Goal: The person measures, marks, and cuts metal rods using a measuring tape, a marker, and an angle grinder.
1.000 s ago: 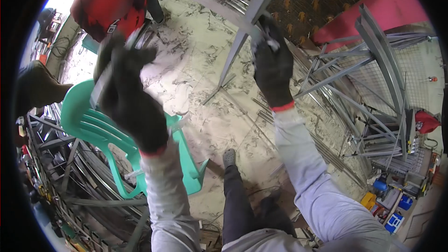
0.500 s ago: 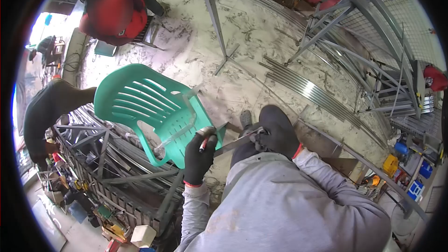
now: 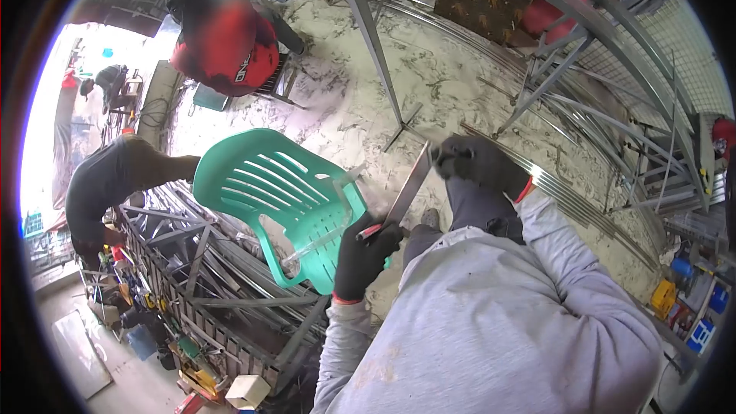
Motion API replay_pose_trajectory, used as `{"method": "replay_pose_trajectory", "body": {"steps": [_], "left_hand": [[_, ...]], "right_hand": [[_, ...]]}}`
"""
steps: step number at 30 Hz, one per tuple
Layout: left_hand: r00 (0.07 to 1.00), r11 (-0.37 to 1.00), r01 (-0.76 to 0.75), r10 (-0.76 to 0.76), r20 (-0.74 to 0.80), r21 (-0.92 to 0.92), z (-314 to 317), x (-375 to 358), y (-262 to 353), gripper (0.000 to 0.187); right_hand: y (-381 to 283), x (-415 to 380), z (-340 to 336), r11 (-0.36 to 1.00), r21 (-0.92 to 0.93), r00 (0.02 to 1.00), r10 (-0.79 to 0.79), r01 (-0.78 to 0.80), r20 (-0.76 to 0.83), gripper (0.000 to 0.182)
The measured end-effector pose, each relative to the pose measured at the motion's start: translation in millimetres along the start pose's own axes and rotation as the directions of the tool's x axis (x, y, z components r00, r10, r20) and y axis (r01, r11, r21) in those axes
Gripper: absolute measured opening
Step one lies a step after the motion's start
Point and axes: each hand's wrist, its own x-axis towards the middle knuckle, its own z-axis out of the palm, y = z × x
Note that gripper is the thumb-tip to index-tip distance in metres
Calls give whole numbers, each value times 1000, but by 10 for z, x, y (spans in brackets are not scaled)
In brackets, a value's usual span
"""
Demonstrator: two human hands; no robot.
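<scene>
In black gloves, both my hands are at a flat metal strip that slants up above my lap. My left hand is closed around its lower end, with a red marker held in the same grip. My right hand has its fingers curled at the strip's upper end; the exact contact is partly hidden. Just left of the strip stands a green plastic chair, with a thin L-shaped piece lying across its seat and arm.
A metal rack full of bars stands at the left, a person bending beside it. Another person in red is farther back. An upright steel post and welded frames stand ahead and right. Tools and bins lie at right.
My right hand has risen from my lap, tilting the metal strip from nearly level to steep. My left hand still holds the marker. The whole view has shifted, so the surroundings appear farther right and lower.
</scene>
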Motion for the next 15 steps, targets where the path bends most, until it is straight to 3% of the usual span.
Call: {"method": "replay_pose_trajectory", "body": {"steps": [4,6,7,8,9,11,13,15], "left_hand": [[980,997,-6,-10,-197,-79,616,553,393,20],[958,999,-41,42,-282,9,815,1002,375,21],[937,993,-67,97,-335,99,911,1201,368,21],[924,999,25,-33,-382,-25,1017,1347,541,22],[899,999,36,-29,-437,6,1091,1511,535,25],[851,995,94,-59,-522,42,1225,1750,531,28],[826,1000,9,-23,-564,-28,1306,1987,564,36],[778,995,87,-33,-628,55,1387,2157,578,39]], "right_hand": [[28,692,-739,979,-134,984,-162,152,-71,36],[-12,1195,-1166,969,-212,991,-120,129,53,43],[44,1455,-1311,973,-151,984,-163,173,78,43],[113,1711,-1428,974,-81,974,-204,212,100,42],[176,1977,-1526,976,-30,967,-207,214,149,38],[214,2411,-1660,982,-24,953,-177,188,246,35],[275,2822,-1644,978,132,917,-196,159,348,37],[287,3081,-1551,969,216,880,-207,123,427,38]]}}
